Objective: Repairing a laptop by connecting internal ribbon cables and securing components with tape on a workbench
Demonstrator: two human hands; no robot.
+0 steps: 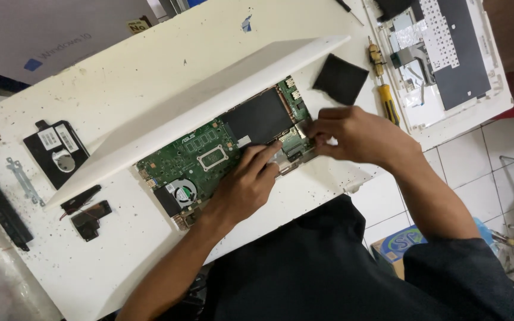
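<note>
A green laptop motherboard [200,156] with a small round fan [182,192] and a black sheet [258,116] over part of it lies at the middle of the white table [120,83], under the edge of a white laptop lid [209,101]. My left hand [242,187] rests on the board's near edge, its index finger stretched onto the board by a silver part. My right hand [352,134] pinches a small part at the board's right end; what it grips is hidden by the fingers.
A black square pad [340,78] and two yellow-handled screwdrivers [383,80] lie right of the board. A white laptop base with keyboard underside [447,56] sits at top right. A hard drive [58,151], metal bracket [24,180] and small black speakers [87,211] lie at left. Tiled floor shows at right.
</note>
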